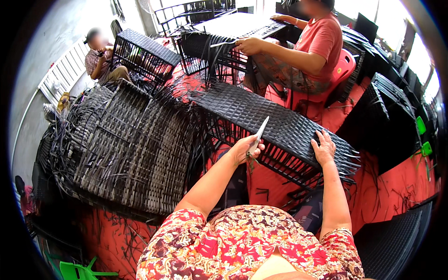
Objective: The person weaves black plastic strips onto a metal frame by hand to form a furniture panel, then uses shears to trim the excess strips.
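In my left hand [246, 148] is a pair of scissors [262, 131], silver and pointed, with the blades together and aimed up and away. That hand is at the near side of a long black woven wicker piece [280, 114], which lies slantwise before me over an open frame of black bars. Loose strand ends stick out at its right end. My right hand [323, 148] rests on the weave near that end, its fingers spread and holding nothing. My fingers hide the scissors' handles.
Stacked grey-black woven panels [135, 149] with loose strands fill the left. A co-worker on a red plastic chair [343, 70] handles strands at another frame; a second person sits beside a wicker frame [147, 49]. Dark furniture [378, 116] stands right. Strand scraps litter the red floor [266, 186].
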Demonstrator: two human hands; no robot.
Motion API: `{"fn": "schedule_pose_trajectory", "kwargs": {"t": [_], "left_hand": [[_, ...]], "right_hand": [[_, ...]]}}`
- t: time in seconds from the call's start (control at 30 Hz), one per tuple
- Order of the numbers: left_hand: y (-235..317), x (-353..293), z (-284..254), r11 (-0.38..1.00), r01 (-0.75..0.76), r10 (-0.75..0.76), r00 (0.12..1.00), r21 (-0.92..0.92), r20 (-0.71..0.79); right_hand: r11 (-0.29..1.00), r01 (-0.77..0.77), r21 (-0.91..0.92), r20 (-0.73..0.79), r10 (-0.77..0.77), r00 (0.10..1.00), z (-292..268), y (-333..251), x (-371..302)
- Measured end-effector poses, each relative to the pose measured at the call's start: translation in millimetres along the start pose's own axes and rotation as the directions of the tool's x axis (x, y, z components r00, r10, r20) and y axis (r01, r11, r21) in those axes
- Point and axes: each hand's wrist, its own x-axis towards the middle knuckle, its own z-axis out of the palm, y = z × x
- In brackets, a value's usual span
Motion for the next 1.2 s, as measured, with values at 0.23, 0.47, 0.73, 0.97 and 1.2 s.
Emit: {"fn": "schedule_pose_trajectory", "kwargs": {"t": [0.23,0.47,0.73,0.97,1.2], "left_hand": [[2,-2,-3,0.999,-0.047,0.047,0.998,0.008,0.030],[1,-5,2,0.998,-0.063,0.063,0.998,0.012,0.009],[-1,3,1,0.996,-0.079,0.079,0.997,0.031,-0.014],[-3,8,-5,0.998,-0.057,0.057,0.998,-0.016,0.000],[-1,2,-1,0.997,-0.070,0.070,0.997,0.033,-0.012]], "right_hand": [[1.000,0.003,-0.017,-0.008,-0.003,1.000,2,3,1],[1.000,-0.006,-0.003,0.003,0.006,1.000,2,4,2],[1.000,0.021,-0.014,-0.023,-0.021,1.000,5,10,4],[0.999,0.023,-0.031,-0.021,-0.024,0.999,11,13,7],[1.000,0.008,-0.025,0.017,-0.008,1.000,6,10,7]]}}
